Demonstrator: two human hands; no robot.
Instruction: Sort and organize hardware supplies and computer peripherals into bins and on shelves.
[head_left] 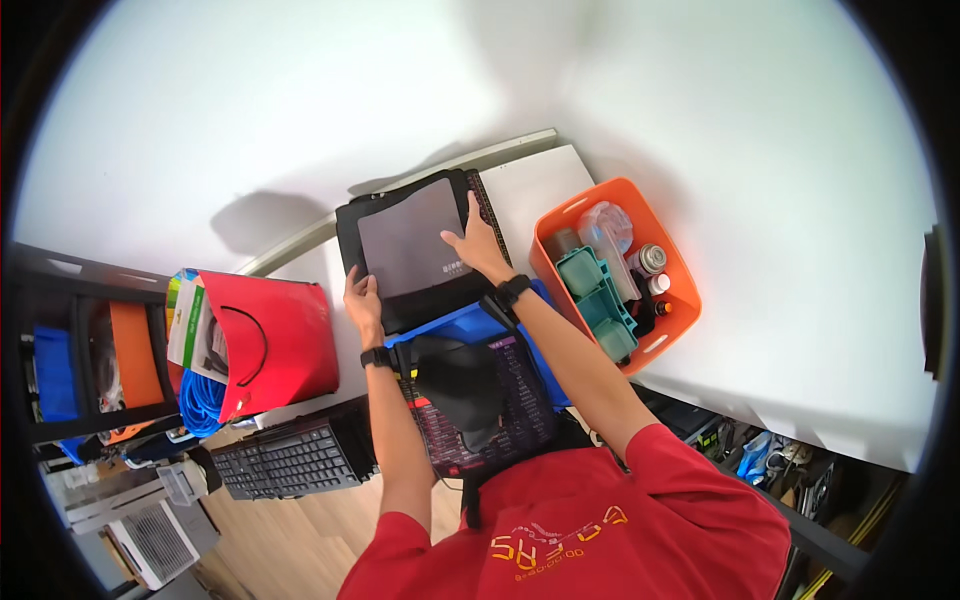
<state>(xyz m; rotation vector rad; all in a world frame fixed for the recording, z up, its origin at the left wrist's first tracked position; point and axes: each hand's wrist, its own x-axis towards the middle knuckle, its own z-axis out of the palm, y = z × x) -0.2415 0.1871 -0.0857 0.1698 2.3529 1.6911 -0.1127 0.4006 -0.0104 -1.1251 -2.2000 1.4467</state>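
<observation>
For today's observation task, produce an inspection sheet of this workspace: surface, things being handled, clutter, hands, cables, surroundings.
Surface: white top, partly covered.
Things handled: flat black item with a grey panel; exact kind unclear.
Clutter: orange bin holding a teal container and others; red bag, filled; blue bin with a dark printed item.
Hands: left hand at the flat item's left edge, right hand at its right; grip unclear.
Cables: coiled blue cable at the red bag's opening.
Surroundings: keyboard, black shelving, wood-look floor.

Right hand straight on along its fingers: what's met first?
Beyond the black case, the right hand would probably meet the pale rail against the wall first, though depth is unclear.
</observation>
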